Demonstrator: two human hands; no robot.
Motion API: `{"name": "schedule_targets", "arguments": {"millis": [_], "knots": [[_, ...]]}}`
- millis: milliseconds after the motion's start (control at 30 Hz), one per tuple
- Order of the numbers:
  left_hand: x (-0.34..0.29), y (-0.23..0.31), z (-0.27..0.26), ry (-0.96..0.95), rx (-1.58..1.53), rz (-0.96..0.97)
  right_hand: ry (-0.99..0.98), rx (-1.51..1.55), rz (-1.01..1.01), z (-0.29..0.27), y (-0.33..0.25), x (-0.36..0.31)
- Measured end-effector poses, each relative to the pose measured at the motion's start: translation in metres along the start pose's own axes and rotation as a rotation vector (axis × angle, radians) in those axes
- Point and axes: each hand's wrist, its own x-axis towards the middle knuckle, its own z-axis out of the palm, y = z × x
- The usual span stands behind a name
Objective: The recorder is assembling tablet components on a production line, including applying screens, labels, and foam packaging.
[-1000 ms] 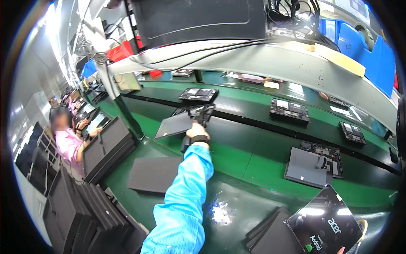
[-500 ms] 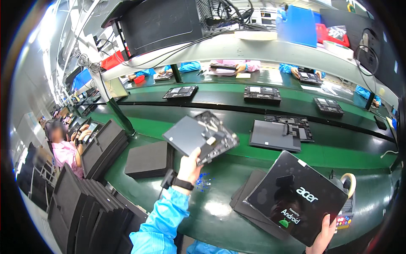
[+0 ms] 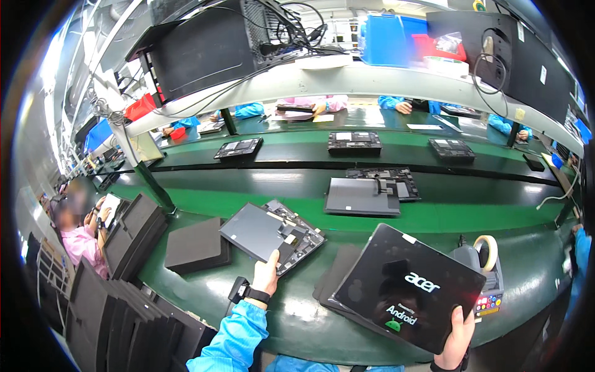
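Note:
My left hand (image 3: 266,276) grips the near edge of an opened tablet (image 3: 304,239), its thumb on top. A loose grey panel (image 3: 255,228) overlaps the tablet's bare circuit boards. Low over the bench it hangs or rests; I cannot tell which. On the right, my right hand (image 3: 457,338) is closed round the lower right corner of a second tablet (image 3: 378,279). That one is tilted, its black screen lit with a white logo and a green figure. Beneath it, dark foam sheets (image 3: 334,273) show at the left side.
A tape dispenser (image 3: 491,282) stands at the right. Dark foam blocks (image 3: 197,245) lie left, beside stacked black trays (image 3: 133,232). Opened tablets, one with a grey panel (image 3: 362,196), sit along the green line. A shelf (image 3: 334,77) spans above; co-workers' sleeves show beyond.
My left hand has brought the opened tablet lower, toward the bench, and over the blue specks seen before. The lit tablet stays in my right hand. The whole view has shifted.

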Motion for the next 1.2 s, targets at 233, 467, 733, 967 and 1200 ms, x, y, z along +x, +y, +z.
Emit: {"name": "schedule_targets", "arguments": {"millis": [233, 467, 733, 967, 1200], "knots": [[-0.004, 0.006, 0.011, -0.104, 0.164, -0.116, -0.005, 0.02, 0.111, 0.003, 0.009, 0.01], [-0.063, 0.076, 0.008, -0.086, 1.423, -0.192, -0.095, -0.069, 0.125, -0.002, 0.019, 0.016], [-0.135, 0.112, 0.06, -0.664, 0.776, 0.225, -0.345, -0.28, 0.175, 0.009, 0.006, 0.026], [-0.122, 0.071, 0.077, -1.263, 0.852, -0.129, -0.787, -0.687, 0.236, 0.053, -0.034, 0.045], [-0.167, 0.068, 0.055, -0.797, 0.528, 0.0, 0.806, -0.567, -0.375, -0.104, -0.018, -0.002]]}}
